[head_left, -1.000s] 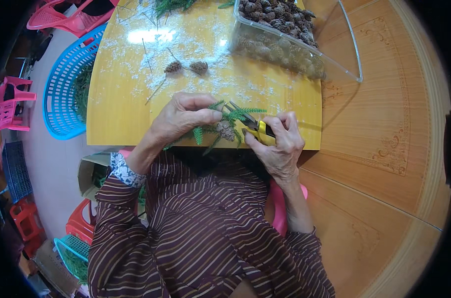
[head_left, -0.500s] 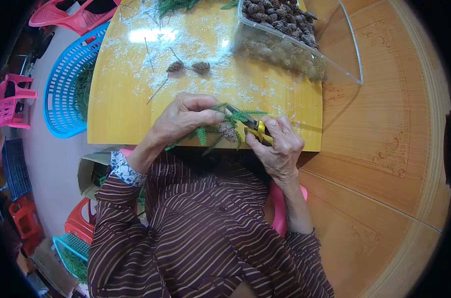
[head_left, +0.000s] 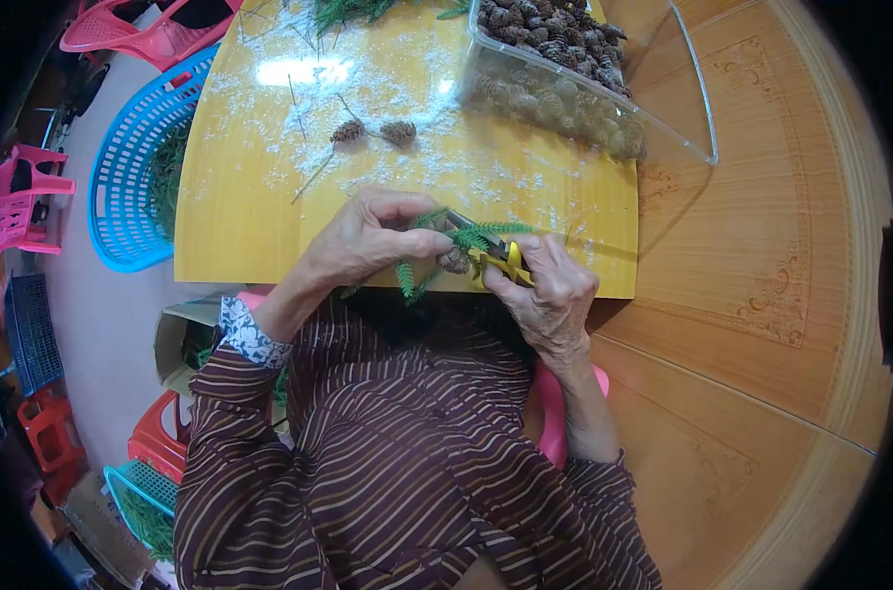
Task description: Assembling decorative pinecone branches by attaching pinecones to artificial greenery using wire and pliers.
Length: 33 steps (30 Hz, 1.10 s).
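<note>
Over the near edge of the yellow table, my left hand (head_left: pixel 382 236) pinches a green artificial pine sprig (head_left: pixel 478 234). Just below the fingertips a brown pine cone (head_left: pixel 454 261) shows among the needles, partly covered. My right hand (head_left: pixel 554 285) is closed round the yellow handles of a pair of pliers (head_left: pixel 510 262). Their dark jaws reach left into the sprig, close to my left thumb; what they grip there is hidden by the needles. Farther off on the table lie two loose pine cones (head_left: pixel 397 134) with thin wire stems.
White flakes are scattered over the yellow table (head_left: pixel 240 226). A clear plastic bin (head_left: pixel 554 108) full of pine cones stands at the far right. More greenery (head_left: pixel 353 10) lies at the far edge. On the floor to the left are a blue basket (head_left: pixel 112 206) and a cardboard box (head_left: pixel 176 339).
The sprig has turned a little in my left fingers, and the pine cone is now more covered. My right hand with the pliers has shifted slightly left.
</note>
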Each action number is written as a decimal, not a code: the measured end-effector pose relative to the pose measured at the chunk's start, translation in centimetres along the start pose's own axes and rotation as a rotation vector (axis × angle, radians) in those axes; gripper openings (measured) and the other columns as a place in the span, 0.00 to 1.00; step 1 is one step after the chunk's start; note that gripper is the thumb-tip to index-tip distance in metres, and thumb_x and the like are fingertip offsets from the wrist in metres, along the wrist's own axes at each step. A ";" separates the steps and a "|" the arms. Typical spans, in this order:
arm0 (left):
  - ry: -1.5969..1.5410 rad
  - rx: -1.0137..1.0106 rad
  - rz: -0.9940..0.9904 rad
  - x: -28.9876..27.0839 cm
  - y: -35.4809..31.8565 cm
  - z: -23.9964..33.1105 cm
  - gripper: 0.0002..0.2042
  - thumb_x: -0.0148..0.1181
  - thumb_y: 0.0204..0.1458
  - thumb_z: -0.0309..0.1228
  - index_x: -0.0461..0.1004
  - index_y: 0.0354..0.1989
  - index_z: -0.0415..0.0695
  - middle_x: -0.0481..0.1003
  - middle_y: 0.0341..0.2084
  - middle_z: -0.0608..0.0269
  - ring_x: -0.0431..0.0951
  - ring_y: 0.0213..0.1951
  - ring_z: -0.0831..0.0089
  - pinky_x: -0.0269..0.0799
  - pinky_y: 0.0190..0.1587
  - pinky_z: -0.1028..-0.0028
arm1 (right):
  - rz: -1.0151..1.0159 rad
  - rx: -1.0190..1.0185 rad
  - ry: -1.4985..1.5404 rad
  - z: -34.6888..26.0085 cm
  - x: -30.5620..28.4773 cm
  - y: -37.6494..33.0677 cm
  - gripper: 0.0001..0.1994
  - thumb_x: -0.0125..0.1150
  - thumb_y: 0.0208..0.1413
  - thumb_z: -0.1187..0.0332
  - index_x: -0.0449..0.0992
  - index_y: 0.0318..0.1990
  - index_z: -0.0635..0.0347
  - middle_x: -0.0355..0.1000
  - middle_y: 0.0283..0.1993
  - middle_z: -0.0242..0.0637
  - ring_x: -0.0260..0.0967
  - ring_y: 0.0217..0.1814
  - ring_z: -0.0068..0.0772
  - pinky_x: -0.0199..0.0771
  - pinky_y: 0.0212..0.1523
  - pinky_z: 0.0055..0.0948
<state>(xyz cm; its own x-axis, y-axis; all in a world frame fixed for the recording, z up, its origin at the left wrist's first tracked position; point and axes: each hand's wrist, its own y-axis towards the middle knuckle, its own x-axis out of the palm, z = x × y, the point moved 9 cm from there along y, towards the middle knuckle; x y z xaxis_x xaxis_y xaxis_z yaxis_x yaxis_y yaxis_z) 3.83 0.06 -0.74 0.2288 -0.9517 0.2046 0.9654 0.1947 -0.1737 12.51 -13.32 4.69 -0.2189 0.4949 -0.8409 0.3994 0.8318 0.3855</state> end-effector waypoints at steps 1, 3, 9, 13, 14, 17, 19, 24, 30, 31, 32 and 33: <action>-0.024 0.008 -0.015 0.2 0.0 0.1 0.08 0.60 0.50 0.26 0.77 0.37 0.37 0.75 0.27 0.69 0.71 0.31 0.83 0.66 0.34 0.80 | -0.001 0.000 0.000 0.0 0.0 -0.1 0.13 0.69 0.37 0.70 0.76 0.33 0.56 0.69 0.25 0.36 0.71 0.25 0.34 0.69 0.25 0.30; -0.049 0.016 -0.030 0.3 0.0 0.2 0.08 0.61 0.49 0.26 0.77 0.36 0.37 0.74 0.25 0.69 0.70 0.30 0.83 0.65 0.32 0.80 | -0.033 0.016 -0.001 0.3 0.3 -0.1 0.12 0.68 0.37 0.70 0.76 0.33 0.57 0.69 0.25 0.37 0.70 0.25 0.34 0.69 0.25 0.30; 0.399 0.368 -0.012 -0.8 0.1 2.3 0.09 0.60 0.46 0.24 0.77 0.36 0.38 0.75 0.25 0.63 0.73 0.29 0.75 0.67 0.32 0.75 | -0.070 0.073 0.138 0.7 0.5 0.1 0.12 0.68 0.37 0.69 0.75 0.32 0.60 0.69 0.25 0.39 0.69 0.24 0.36 0.68 0.24 0.30; 0.468 0.440 -0.026 -0.6 -0.3 2.9 0.09 0.61 0.44 0.24 0.77 0.36 0.39 0.73 0.22 0.60 0.73 0.28 0.69 0.67 0.31 0.72 | -0.167 0.106 0.191 0.7 0.8 0.4 0.11 0.67 0.38 0.69 0.74 0.30 0.61 0.68 0.23 0.39 0.66 0.21 0.33 0.66 0.23 0.30; 0.464 0.442 -0.028 -0.5 -0.3 2.9 0.09 0.61 0.43 0.24 0.77 0.35 0.39 0.72 0.21 0.59 0.73 0.27 0.67 0.66 0.31 0.71 | -0.194 0.127 0.214 0.9 1.0 0.3 0.11 0.67 0.38 0.68 0.74 0.30 0.62 0.67 0.22 0.38 0.65 0.20 0.31 0.65 0.22 0.29; 0.546 0.460 -0.001 -0.6 -0.2 2.7 0.10 0.61 0.42 0.24 0.77 0.35 0.39 0.72 0.22 0.59 0.73 0.29 0.66 0.66 0.32 0.70 | -0.251 0.171 0.263 1.5 1.3 0.3 0.11 0.67 0.39 0.68 0.74 0.30 0.62 0.65 0.19 0.37 0.62 0.17 0.27 0.63 0.21 0.27; 0.585 0.465 0.009 -0.7 -0.1 2.5 0.11 0.61 0.41 0.24 0.77 0.35 0.38 0.72 0.22 0.59 0.73 0.29 0.66 0.66 0.33 0.70 | -0.354 0.217 0.304 1.9 2.0 0.0 0.11 0.67 0.40 0.67 0.74 0.30 0.62 0.63 0.17 0.34 0.58 0.17 0.23 0.60 0.20 0.25; 0.668 0.557 0.012 -0.3 -0.3 2.8 0.12 0.60 0.40 0.23 0.76 0.36 0.38 0.71 0.23 0.57 0.73 0.31 0.62 0.66 0.34 0.68 | -0.531 0.238 0.462 2.7 3.3 -0.5 0.12 0.66 0.42 0.66 0.74 0.32 0.62 0.60 0.15 0.31 0.54 0.17 0.19 0.56 0.19 0.23; 0.573 0.528 -0.012 -0.5 0.0 2.7 0.12 0.60 0.41 0.24 0.76 0.37 0.37 0.73 0.25 0.57 0.73 0.31 0.64 0.67 0.34 0.69 | -0.580 0.245 0.546 2.6 4.0 -0.8 0.13 0.66 0.44 0.65 0.76 0.34 0.64 0.65 0.20 0.33 0.58 0.20 0.19 0.59 0.20 0.23; 0.575 0.529 -0.011 -0.7 -0.1 2.7 0.12 0.60 0.41 0.24 0.76 0.37 0.37 0.73 0.25 0.57 0.73 0.31 0.64 0.67 0.34 0.69 | -0.544 0.277 0.602 2.4 4.0 -0.7 0.13 0.67 0.44 0.66 0.76 0.35 0.65 0.66 0.22 0.33 0.59 0.21 0.20 0.60 0.21 0.23; 0.533 0.481 -0.013 -1.1 0.0 2.3 0.12 0.60 0.42 0.24 0.76 0.37 0.36 0.74 0.25 0.57 0.74 0.31 0.65 0.67 0.34 0.70 | -0.507 0.308 0.657 2.4 4.0 -0.6 0.13 0.67 0.44 0.66 0.76 0.36 0.65 0.67 0.24 0.34 0.60 0.22 0.20 0.61 0.22 0.23; 0.492 0.433 -0.014 -1.5 0.1 2.0 0.11 0.60 0.42 0.24 0.76 0.36 0.36 0.74 0.26 0.58 0.74 0.31 0.67 0.68 0.35 0.71 | -0.507 0.304 0.657 2.4 4.1 -0.7 0.13 0.67 0.44 0.66 0.76 0.36 0.65 0.67 0.24 0.34 0.60 0.22 0.20 0.61 0.22 0.23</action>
<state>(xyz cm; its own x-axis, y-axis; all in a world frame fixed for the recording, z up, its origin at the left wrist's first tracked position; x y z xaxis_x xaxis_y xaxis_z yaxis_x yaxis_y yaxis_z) 3.78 2.00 0.82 0.2306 -0.9323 -0.2787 0.9546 0.1613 0.2503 13.45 -12.48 0.09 -0.8643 0.2068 -0.4586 0.3141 0.9339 -0.1708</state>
